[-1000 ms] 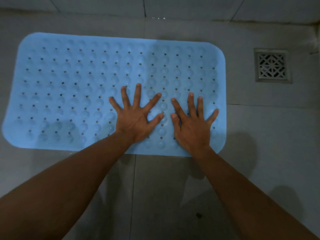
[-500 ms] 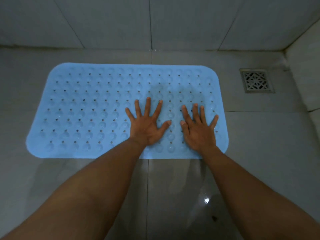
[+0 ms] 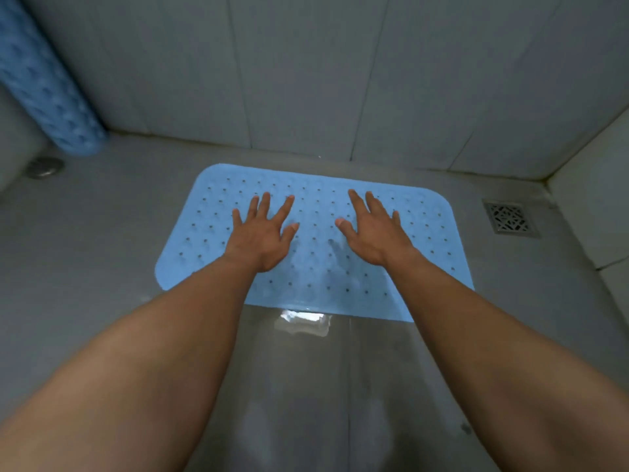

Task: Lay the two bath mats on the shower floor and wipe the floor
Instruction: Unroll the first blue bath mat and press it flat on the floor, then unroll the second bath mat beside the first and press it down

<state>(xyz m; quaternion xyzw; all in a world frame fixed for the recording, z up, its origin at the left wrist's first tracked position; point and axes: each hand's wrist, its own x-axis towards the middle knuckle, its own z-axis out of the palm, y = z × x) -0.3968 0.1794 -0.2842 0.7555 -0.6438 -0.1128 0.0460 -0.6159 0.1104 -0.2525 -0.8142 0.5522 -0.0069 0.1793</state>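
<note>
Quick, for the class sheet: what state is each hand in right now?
Left hand: open, fingers spread over the blue bath mat, holding nothing.
Right hand: open, fingers straight over the same mat, holding nothing.

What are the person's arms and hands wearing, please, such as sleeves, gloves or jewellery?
Nothing worn shows. The left hand and right hand are bare: no gloves, and no ring, watch or bracelet can be seen. The left forearm and right forearm are bare up to the picture's edge, so no sleeve is in view.
</note>
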